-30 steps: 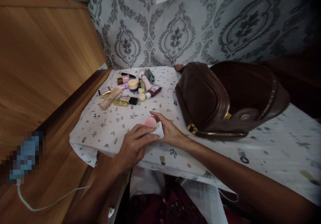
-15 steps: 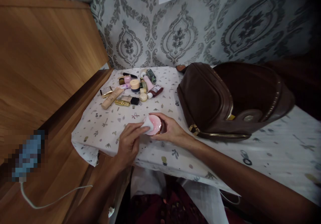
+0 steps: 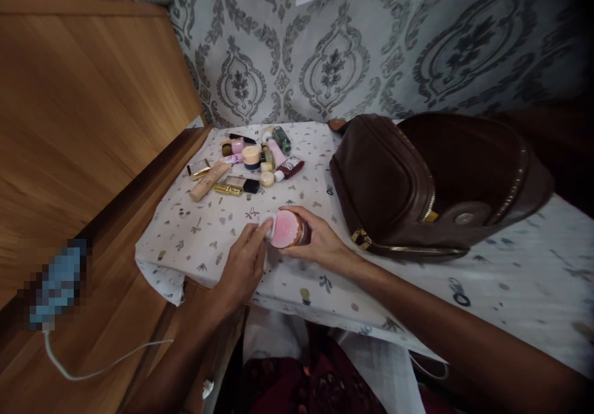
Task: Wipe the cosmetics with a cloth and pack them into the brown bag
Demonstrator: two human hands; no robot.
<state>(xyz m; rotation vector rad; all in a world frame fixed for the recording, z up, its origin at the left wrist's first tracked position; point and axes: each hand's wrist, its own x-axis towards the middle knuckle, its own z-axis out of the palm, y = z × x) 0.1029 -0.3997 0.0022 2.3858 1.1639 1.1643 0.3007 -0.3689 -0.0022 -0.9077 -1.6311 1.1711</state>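
Note:
My right hand (image 3: 322, 234) is wrapped round the side of a small round jar (image 3: 286, 228) with a shiny pink top, which is tilted toward me above the table. Pinched in the fingers of my left hand (image 3: 245, 258) is a small white wipe (image 3: 270, 224), beside the left rim of the jar's pink top. Part of the wipe is hidden by the fingers. Beyond my hands lies a group of cosmetics, among them a beige tube (image 3: 208, 182), a cream-lidded jar (image 3: 251, 156) and a dark red bottle (image 3: 291, 166).
A brown leather bag (image 3: 385, 185) with its zip undone stands to the right on the patterned white cloth (image 3: 185, 241). Wooden furniture (image 3: 93, 86) borders the left side. A blurred-out blue object (image 3: 58, 284) with a white cable lies at lower left.
My left hand has drawn the wipe from across the pink top to its left rim, uncovering more of the top. The jar has turned slightly in my right hand.

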